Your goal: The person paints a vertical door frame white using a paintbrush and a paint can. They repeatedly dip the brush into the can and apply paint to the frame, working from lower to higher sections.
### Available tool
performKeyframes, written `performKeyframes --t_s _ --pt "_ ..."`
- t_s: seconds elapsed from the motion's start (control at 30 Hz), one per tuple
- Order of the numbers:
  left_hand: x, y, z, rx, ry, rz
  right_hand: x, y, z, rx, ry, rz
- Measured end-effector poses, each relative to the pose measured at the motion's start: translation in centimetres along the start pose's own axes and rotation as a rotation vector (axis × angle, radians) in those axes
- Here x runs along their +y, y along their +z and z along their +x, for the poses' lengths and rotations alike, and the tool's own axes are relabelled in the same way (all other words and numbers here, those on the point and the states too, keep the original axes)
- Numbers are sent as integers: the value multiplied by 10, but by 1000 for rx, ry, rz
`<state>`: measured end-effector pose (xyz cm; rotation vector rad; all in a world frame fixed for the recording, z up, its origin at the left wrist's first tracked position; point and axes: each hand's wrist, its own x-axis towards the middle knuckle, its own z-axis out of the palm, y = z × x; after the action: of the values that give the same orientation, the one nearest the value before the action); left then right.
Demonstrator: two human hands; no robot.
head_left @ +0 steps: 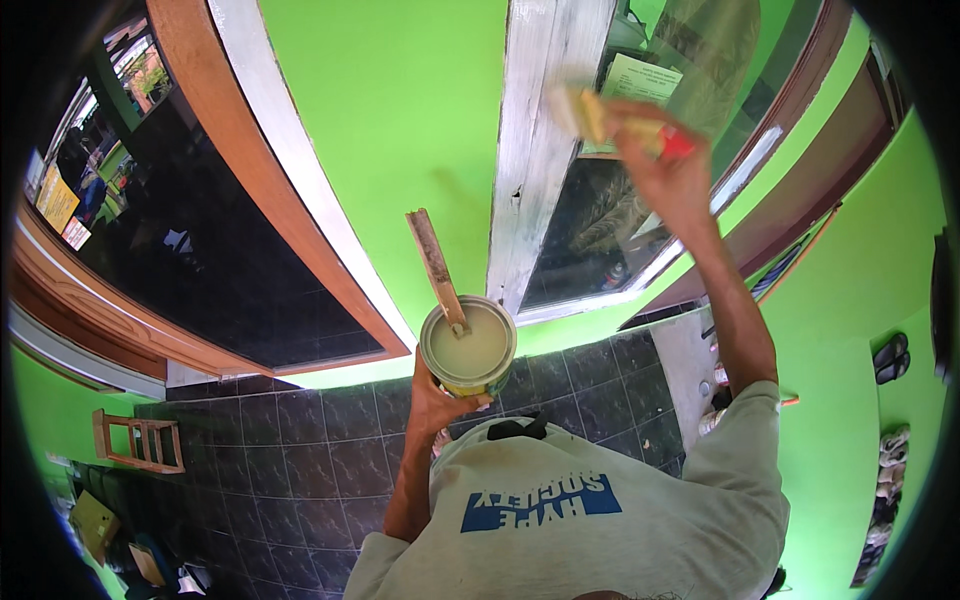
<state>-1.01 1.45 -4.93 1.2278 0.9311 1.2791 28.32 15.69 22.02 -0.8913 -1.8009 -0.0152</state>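
My left hand (437, 405) is wrapped around a round open paint can (478, 387) in front of my chest. Inside it is a pale, creamy liquid (485, 342), and a flat wooden stick (434, 262) leans out over the far rim. Raised at the upper right, my right hand (660, 155) grips a paintbrush (590, 115) with a yellow and red handle. Motion blurs the brush; its bristles are at the whitish wooden window frame (530, 170), though contact cannot be made out. Streaky white covers this frame.
A bright green wall (390, 110) stands between the window and a brown-framed dark glass door (240, 210) on the left. Behind the window glass hangs a paper sheet (645, 85). Dark tiles (330, 450) cover the floor, with a small wooden stool (140, 440) at the far left.
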Motion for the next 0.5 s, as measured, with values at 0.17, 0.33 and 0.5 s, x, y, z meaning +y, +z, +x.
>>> performKeyframes --t_s 0.17,0.33,0.5 --pt "1 2 -1 24 -48 8 -10 -18 41 204 111 126" --pt "-2 4 2 20 23 -16 -14 -22 32 214 102 131" --pt "10 8 2 32 0 -38 -10 -32 39 211 87 129"
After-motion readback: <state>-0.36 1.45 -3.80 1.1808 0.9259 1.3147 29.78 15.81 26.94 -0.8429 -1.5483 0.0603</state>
